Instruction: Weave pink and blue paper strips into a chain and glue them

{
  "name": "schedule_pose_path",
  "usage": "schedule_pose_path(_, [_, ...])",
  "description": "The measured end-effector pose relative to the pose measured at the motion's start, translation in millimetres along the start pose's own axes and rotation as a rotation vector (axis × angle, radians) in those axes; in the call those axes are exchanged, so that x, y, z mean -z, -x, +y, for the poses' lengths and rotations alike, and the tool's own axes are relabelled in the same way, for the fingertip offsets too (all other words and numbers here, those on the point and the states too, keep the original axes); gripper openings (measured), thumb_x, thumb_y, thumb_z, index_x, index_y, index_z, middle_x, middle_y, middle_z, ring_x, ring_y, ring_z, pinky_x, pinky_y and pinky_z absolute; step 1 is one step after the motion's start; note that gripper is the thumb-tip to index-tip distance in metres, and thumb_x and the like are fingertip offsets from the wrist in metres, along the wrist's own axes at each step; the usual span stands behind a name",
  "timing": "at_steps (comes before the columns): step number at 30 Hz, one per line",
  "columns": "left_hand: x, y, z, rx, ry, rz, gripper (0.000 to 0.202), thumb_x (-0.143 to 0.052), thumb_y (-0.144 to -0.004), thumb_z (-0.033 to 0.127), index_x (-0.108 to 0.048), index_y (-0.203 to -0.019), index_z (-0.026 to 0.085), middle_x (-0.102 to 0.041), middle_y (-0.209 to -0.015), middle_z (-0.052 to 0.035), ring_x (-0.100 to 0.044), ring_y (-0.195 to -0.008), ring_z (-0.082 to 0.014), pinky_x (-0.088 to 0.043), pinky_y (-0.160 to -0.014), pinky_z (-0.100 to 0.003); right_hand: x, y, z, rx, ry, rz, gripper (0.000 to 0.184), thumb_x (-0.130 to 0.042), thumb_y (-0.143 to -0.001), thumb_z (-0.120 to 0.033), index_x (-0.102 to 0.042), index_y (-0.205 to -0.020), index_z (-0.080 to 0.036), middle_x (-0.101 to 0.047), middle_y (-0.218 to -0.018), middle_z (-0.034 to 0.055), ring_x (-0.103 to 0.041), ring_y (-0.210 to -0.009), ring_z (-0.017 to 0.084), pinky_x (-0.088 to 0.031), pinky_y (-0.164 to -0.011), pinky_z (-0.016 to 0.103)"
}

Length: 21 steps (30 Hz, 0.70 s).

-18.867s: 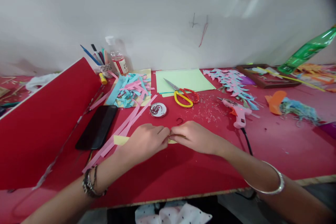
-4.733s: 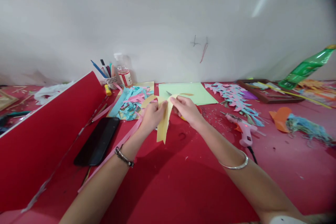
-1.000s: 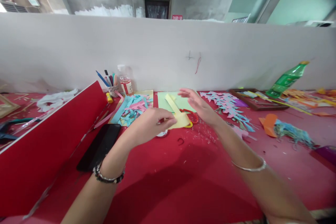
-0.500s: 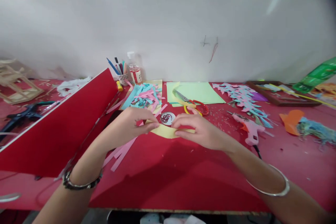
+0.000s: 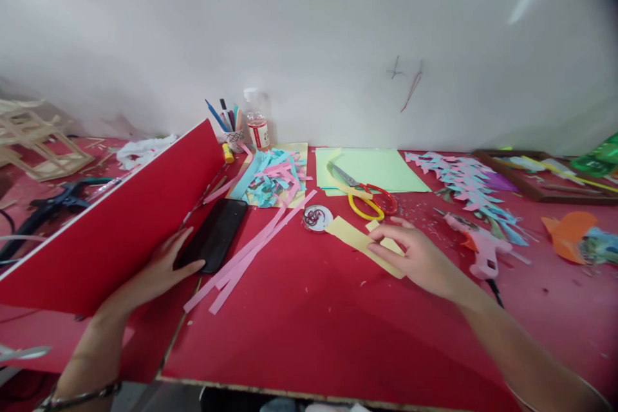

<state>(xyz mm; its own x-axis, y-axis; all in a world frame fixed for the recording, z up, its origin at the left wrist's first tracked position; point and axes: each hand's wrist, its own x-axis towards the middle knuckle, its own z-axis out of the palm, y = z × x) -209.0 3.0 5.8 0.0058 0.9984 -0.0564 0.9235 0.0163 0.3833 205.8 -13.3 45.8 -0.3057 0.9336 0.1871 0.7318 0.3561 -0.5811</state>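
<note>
A black phone (image 5: 217, 232) lies flat on the red table. At its near left corner is my left hand (image 5: 161, 270), with thumb and fingers spread apart against its edges. My right hand (image 5: 415, 261) has its thumb and fingertips on a pale yellow paper strip (image 5: 355, 237), which lies slanting across the table. A smaller yellow piece shows by the fingertips. Scissors (image 5: 369, 203) with yellow and red handles rest just beyond this hand. Left of the strip is a small round dish (image 5: 317, 218) with dark red thread-like bits.
A red board (image 5: 120, 225) stands slanted at the left. Pink strips (image 5: 255, 251) lie in the middle, below a pile of blue and pink cuttings (image 5: 275, 177). Green sheets (image 5: 405, 174), a pen cup (image 5: 235, 139) and a bottle (image 5: 257, 125) are behind. A pink glue gun (image 5: 477, 244) lies right.
My left hand has let go of the yellow strip and moved left to the phone. My right hand has lowered the strip to the table, slightly to the right.
</note>
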Motion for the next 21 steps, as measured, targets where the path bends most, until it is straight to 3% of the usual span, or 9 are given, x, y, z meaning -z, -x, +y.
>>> schedule_pose_path(5, [-9.3, -4.9, 1.6, 0.026, -0.026, -0.01, 0.064, -0.038, -0.079, 0.044, -0.018, -0.132, 0.015, -0.021, -0.139, -0.0137, -0.019, -0.127, -0.023, -0.022, -0.1, -0.036, -12.6, 6.6, 3.2, -0.01, -0.004, -0.013, 0.016, -0.045, -0.08, -0.033, -0.055, -0.072, -0.023, -0.064, -0.074, -0.001, -0.057, -0.07, 0.016, -0.027, -0.094, 0.042])
schedule_pose_path(8, [-12.3, -6.8, 1.2, 0.052, -0.047, -0.006, 0.067, -0.039, -0.077, 0.046, -0.018, -0.132, 0.012, -0.021, -0.139, -0.0155, -0.019, -0.127, -0.0241, -0.021, -0.1, -0.036, -20.6, 8.3, 4.8, -0.008, -0.008, -0.015, 0.017, -0.044, -0.08, -0.032, -0.055, -0.072, -0.023, -0.064, -0.074, 0.0005, -0.057, -0.071, 0.017, -0.034, -0.087, 0.039])
schedule_pose_path(13, [-10.6, -5.0, 3.7, 0.061, -0.018, -0.011, 0.064, -0.036, -0.077, 0.048, -0.021, -0.13, 0.015, -0.022, -0.14, -0.0111, -0.02, -0.127, -0.0217, -0.02, -0.102, -0.032, -29.5, 11.1, 10.1, -0.03, -0.111, -0.037, 0.015, -0.042, -0.081, -0.029, -0.054, -0.076, -0.021, -0.062, -0.076, 0.0027, -0.056, -0.071, 0.016, -0.043, -0.064, 0.027])
schedule_pose_path(21, [-6.4, 0.6, 11.9, 0.134, 0.097, -0.053, 0.058, -0.025, -0.082, 0.047, -0.016, -0.132, 0.017, -0.016, -0.142, -0.0072, -0.012, -0.129, -0.0164, -0.015, -0.104, -0.031, -38.4, 15.6, 10.3, -0.018, -0.179, -0.082, 0.014, -0.042, -0.081, -0.029, -0.052, -0.074, -0.022, -0.059, -0.073, 0.0021, -0.056, -0.068, 0.016, -0.043, -0.061, 0.027])
